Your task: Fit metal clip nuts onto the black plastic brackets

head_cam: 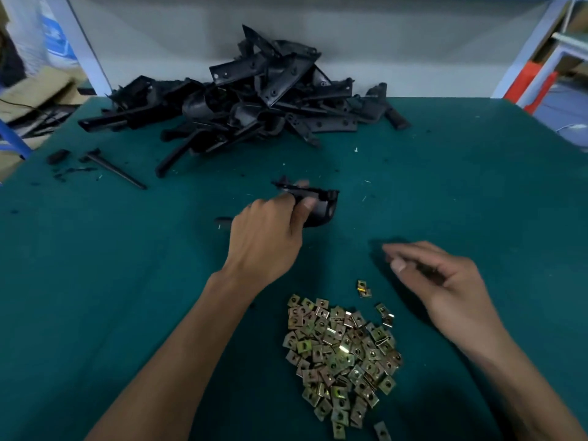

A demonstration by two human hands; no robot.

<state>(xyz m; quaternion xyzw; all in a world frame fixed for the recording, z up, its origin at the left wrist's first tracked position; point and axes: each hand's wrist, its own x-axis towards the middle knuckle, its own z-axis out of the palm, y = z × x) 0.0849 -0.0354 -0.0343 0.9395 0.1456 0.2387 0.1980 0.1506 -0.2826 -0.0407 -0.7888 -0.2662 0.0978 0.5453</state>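
Note:
My left hand point(267, 237) grips a black plastic bracket point(321, 206) just above the green table mat, thumb and fingers curled round its left end. My right hand point(445, 281) hovers to the right of it, blurred, fingers loosely extended toward the left, and nothing shows in it. A heap of brass-coloured metal clip nuts point(343, 354) lies on the mat between my forearms. One loose clip nut point(363, 288) lies apart, just above the heap and below my right fingertips.
A large pile of black plastic brackets point(248, 100) sits at the back of the green table mat point(127, 265) against a grey wall. A black rod point(114, 168) and small black scraps lie at the left. Cardboard boxes stand beyond the left edge.

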